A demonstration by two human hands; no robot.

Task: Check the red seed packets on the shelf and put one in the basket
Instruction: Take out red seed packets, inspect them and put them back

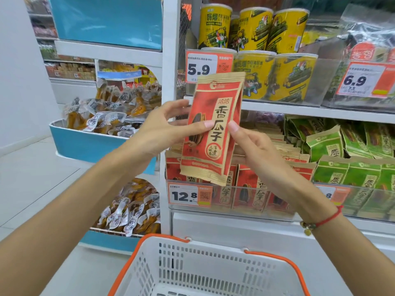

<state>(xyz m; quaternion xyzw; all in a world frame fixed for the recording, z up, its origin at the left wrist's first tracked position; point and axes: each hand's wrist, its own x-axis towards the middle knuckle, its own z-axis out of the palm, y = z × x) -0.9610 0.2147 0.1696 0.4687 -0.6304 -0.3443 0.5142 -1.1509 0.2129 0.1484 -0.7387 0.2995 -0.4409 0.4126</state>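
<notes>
Nearest the camera, low in view: white slotted basket (pixel 205 272) with orange handles, nothing visible inside on the part that shows. Directly above the basket, well apart from its rim: one red seed packet (pixel 213 129), upright with a slight tilt, printed face toward the camera. Left of that packet: left hand (pixel 164 127), thumb laid across the packet's front, fingers reaching behind the left edge, so pinching it. Right of the packet: right hand (pixel 252 146), thumb tip pressed on the front near the middle, fingers curled behind the right edge, likewise gripping. Both hands closed on the same packet, neither free.

Behind the held packet, on the shelf level just below it: more red seed packets (pixel 245 189) standing in a row behind a clear lip, with a 12.8 price tag (pixel 190 195) at the left end. Right of that row: green packets (pixel 350 167). Above the held packet, on the next shelf up: yellow canisters (pixel 252 30) and a 5.9 price tag (pixel 205 67). Far left of the packet: blue bins (pixel 89 144) heaped with small wrapped snacks.

Judged progress: packet picked off the shelf and under inspection, so the checking appears under way or nearly done. Left to do: lowering the packet straight down and letting go inside the basket. Not yet placed.
</notes>
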